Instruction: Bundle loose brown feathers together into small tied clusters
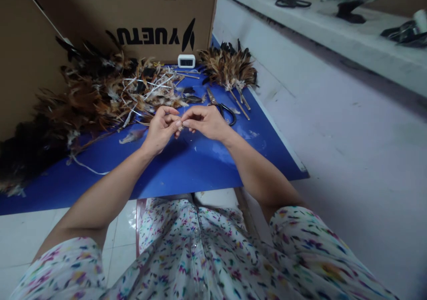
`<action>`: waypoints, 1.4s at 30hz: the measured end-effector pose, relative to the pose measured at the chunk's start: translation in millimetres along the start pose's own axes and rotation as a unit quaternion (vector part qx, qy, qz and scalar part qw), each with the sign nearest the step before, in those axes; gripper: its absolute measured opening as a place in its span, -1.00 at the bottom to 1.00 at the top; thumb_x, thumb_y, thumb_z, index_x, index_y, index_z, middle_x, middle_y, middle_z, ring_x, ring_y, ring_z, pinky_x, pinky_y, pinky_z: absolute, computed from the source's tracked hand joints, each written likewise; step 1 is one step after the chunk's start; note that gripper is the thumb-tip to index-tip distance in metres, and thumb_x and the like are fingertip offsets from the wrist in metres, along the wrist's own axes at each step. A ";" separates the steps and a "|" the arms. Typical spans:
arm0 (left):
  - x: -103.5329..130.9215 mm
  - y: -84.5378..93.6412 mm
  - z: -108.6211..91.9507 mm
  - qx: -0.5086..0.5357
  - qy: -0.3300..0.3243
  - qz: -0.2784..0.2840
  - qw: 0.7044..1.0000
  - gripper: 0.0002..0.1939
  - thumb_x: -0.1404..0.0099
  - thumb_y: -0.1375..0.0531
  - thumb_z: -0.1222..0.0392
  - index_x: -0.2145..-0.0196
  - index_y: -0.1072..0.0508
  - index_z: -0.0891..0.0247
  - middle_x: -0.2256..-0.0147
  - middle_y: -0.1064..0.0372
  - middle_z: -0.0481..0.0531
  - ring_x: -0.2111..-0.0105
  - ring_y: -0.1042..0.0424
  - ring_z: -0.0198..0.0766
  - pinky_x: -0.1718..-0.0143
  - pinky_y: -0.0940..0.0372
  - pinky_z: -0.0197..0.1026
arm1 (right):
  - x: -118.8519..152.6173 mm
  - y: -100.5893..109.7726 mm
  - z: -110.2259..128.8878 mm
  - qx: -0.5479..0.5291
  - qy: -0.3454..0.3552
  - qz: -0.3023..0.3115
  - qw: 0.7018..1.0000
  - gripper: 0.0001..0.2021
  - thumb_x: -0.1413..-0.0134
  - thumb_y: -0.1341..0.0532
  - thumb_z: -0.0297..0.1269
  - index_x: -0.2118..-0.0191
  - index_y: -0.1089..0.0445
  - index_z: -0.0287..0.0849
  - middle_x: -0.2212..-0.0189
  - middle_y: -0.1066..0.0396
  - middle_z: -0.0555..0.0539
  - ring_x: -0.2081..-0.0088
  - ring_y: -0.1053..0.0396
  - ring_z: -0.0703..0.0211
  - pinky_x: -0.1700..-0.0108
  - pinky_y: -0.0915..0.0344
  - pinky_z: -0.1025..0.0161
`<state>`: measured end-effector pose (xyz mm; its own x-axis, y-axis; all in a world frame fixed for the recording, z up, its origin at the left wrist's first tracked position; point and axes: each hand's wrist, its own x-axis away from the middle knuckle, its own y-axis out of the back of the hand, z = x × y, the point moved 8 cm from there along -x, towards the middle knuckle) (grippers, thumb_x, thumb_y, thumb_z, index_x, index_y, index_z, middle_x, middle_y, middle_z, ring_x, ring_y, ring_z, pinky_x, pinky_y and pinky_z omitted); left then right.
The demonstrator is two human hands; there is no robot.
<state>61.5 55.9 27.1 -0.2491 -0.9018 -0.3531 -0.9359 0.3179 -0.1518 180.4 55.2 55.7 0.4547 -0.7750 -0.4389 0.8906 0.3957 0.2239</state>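
My left hand (162, 129) is closed in a pinch, its thumb and forefinger meeting those of my right hand (206, 121) above the blue tabletop (187, 166). A bit of pale fluff, seemingly the downy end of a feather (180, 128), shows between the fingertips of both hands; the fingers hide the rest. Just beyond my right hand lie scissors (227, 113) with black handles, partly covered by it. A loose greyish feather (132, 135) rests left of my left hand, and dark feathers (193, 99) lie behind both hands.
A large heap of brown and black feathers (86, 93) with white strips (156, 88) covers the left. At the back stand a small white digital clock (186, 61) and a cardboard box (140, 6). A feather bundle on sticks (230, 66) lies near the right wall (320, 113).
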 end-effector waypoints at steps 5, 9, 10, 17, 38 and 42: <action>0.5 -1.7 -2.4 0.017 -0.003 0.007 1.000 -0.50 -0.05 -0.44 0.02 0.25 -0.25 0.22 0.53 -0.41 -0.18 0.63 -0.36 -0.45 0.62 -0.28 -0.40 | -0.8 -0.2 -2.9 0.005 -0.002 0.006 1.000 -0.76 -0.06 -0.32 -0.14 0.34 -0.44 -0.25 0.53 -0.37 0.05 0.53 -0.30 0.38 0.48 -0.31 0.40; 0.8 -1.8 -0.2 0.032 0.029 0.014 0.999 -0.48 0.01 -0.48 0.11 0.22 -0.27 0.23 0.49 -0.45 -0.17 0.60 -0.39 -0.45 0.57 -0.32 -0.41 | -0.2 -0.2 -2.2 0.018 -0.010 0.008 1.000 -0.75 -0.07 -0.32 -0.13 0.34 -0.42 -0.24 0.54 -0.36 0.06 0.54 -0.29 0.38 0.49 -0.30 0.39; 0.9 -1.8 0.6 0.035 0.038 0.016 0.999 -0.47 0.02 -0.49 0.13 0.22 -0.28 0.23 0.48 -0.45 -0.17 0.59 -0.40 -0.45 0.56 -0.32 -0.41 | -0.2 -0.3 -2.3 0.017 -0.011 0.010 1.000 -0.74 -0.06 -0.33 -0.12 0.35 -0.42 -0.25 0.54 -0.36 0.06 0.54 -0.29 0.38 0.50 -0.29 0.39; 3.5 -6.3 -0.4 0.057 0.064 0.027 0.996 -0.49 0.02 -0.49 0.16 0.24 -0.29 0.25 0.50 -0.46 -0.15 0.58 -0.42 -0.41 0.56 -0.34 -0.38 | -0.5 7.3 -10.8 -0.046 -0.046 -0.008 0.998 -0.66 0.06 -0.41 -0.09 0.32 -0.44 -0.29 0.53 -0.44 0.02 0.54 -0.35 0.35 0.48 -0.36 0.35; 6.5 -5.3 6.1 0.053 0.116 0.015 0.992 -0.50 0.03 -0.48 0.16 0.27 -0.27 0.24 0.50 -0.46 -0.17 0.59 -0.45 -0.38 0.52 -0.38 -0.33 | 0.7 7.4 11.0 0.012 0.033 -0.016 0.999 -0.63 0.08 -0.41 -0.11 0.30 -0.26 -0.18 0.43 -0.41 0.05 0.42 -0.36 0.35 0.33 -0.34 0.32; 6.4 -4.9 8.0 0.058 0.126 0.019 0.990 -0.49 0.04 -0.48 0.17 0.25 -0.28 0.23 0.48 -0.47 -0.17 0.59 -0.46 -0.39 0.52 -0.38 -0.34 | 0.5 4.3 8.3 0.007 0.047 -0.031 0.998 -0.60 0.07 -0.41 -0.04 0.31 -0.24 -0.17 0.42 -0.40 0.05 0.41 -0.36 0.34 0.31 -0.33 0.30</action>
<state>66.5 50.9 18.2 -0.3512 -0.9285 -0.1207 -0.8935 0.3709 -0.2531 184.5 52.4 63.6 0.3977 -0.7475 -0.5320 0.9171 0.3416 0.2057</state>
